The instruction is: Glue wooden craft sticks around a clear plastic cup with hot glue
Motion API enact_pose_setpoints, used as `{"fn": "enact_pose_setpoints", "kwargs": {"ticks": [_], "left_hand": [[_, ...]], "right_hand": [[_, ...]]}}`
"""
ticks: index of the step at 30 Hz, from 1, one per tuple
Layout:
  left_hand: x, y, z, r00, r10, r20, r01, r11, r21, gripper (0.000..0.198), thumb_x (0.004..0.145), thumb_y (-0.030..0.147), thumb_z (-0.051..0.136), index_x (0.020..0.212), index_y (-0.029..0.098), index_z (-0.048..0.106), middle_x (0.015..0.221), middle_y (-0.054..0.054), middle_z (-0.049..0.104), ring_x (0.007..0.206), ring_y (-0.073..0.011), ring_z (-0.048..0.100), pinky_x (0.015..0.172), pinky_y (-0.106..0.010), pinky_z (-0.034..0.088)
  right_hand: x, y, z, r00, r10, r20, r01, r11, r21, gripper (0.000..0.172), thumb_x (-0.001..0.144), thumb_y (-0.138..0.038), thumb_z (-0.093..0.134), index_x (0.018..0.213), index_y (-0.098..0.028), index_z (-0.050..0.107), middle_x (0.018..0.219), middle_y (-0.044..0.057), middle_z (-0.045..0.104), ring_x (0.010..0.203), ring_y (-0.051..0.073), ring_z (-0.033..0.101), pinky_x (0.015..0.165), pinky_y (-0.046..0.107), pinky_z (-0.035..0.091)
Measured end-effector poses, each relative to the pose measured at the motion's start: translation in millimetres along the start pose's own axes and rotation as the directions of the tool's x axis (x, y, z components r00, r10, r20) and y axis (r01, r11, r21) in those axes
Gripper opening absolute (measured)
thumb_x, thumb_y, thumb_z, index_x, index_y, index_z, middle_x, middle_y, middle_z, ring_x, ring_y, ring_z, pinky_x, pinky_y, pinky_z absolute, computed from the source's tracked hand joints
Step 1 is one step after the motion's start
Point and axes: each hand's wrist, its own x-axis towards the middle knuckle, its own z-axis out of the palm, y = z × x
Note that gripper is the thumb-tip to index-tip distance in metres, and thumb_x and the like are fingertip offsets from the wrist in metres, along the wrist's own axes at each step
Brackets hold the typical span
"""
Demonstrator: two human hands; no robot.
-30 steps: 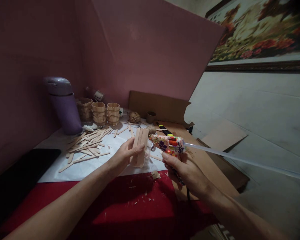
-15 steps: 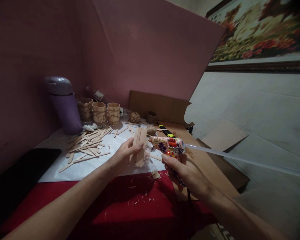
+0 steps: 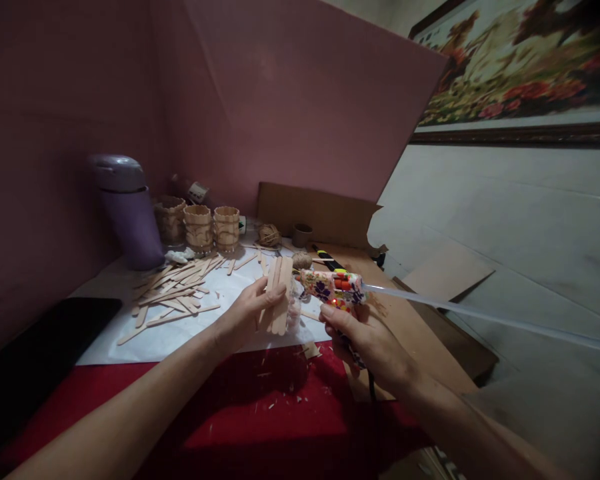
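My left hand [image 3: 253, 303] is closed around an upright piece with flat wooden craft sticks [image 3: 279, 303] along its near side, the thumb pressing on them. A clear, shiny part shows behind the sticks at their right edge; its kind is unclear. My right hand [image 3: 357, 330] grips a flower-patterned hot glue gun [image 3: 330, 287] with a small red light lit. Its nozzle points left, close to the right edge of the sticks; whether it touches them I cannot tell. A long translucent glue stick [image 3: 455, 310] juts from the gun's back.
Loose craft sticks [image 3: 173, 293] lie piled on white paper [image 3: 110, 333] at left. Behind stand a purple bottle [image 3: 133, 220], several stick-covered cups [image 3: 227, 230], twine balls [image 3: 269, 235] and a small brown pot [image 3: 301, 235]. A black-and-yellow cutter [image 3: 327, 259] lies beyond the gun.
The glue gun and my right hand have shifted slightly left, nearer the sticks. My left hand and the piece it holds stay almost in place.
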Motion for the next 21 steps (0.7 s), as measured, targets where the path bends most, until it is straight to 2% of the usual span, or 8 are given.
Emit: {"fn": "enact_pose_setpoints", "kwargs": {"ticks": [4, 11, 21], "left_hand": [[-1.0, 1.3, 0.7, 0.999, -0.015, -0.037, 0.016, 1.0, 0.025, 0.058, 0.07, 0.05, 0.08, 0.109, 0.015, 0.053, 0.084, -0.006, 0.062, 0.071, -0.0183, 0.062, 0.062, -0.03, 0.052], [0.1, 0.1, -0.4, 1.0, -0.004, -0.027, 0.005, 0.999, 0.037, 0.06, 0.07, 0.051, 0.079, 0.109, 0.014, 0.053, 0.085, -0.006, 0.061, 0.068, -0.0168, 0.06, 0.059, -0.029, 0.051], [-2.1, -0.1, -2.4, 0.998, 0.041, -0.051, -0.035, 0.994, 0.106, 0.06, 0.073, 0.049, 0.078, 0.116, 0.015, 0.055, 0.096, -0.008, 0.064, 0.075, -0.0189, 0.062, 0.064, -0.031, 0.051]], "right_hand": [[1.1, 0.4, 0.1, 1.0, 0.003, -0.004, -0.003, 1.0, -0.01, 0.037, 0.084, -0.054, 0.062, 0.071, -0.021, 0.054, 0.054, -0.005, 0.045, 0.045, 0.011, 0.04, 0.046, 0.026, 0.034], [-1.7, 5.7, -1.7, 1.0, -0.007, -0.008, 0.007, 0.999, -0.051, 0.042, 0.089, -0.056, 0.056, 0.067, -0.021, 0.046, 0.054, -0.007, 0.042, 0.041, 0.007, 0.035, 0.04, 0.023, 0.025], [-7.4, -14.4, 3.5, 0.999, -0.032, -0.008, 0.032, 0.998, -0.049, 0.037, 0.083, -0.053, 0.065, 0.063, -0.024, 0.053, 0.043, -0.006, 0.038, 0.042, 0.012, 0.038, 0.043, 0.025, 0.035]]}}
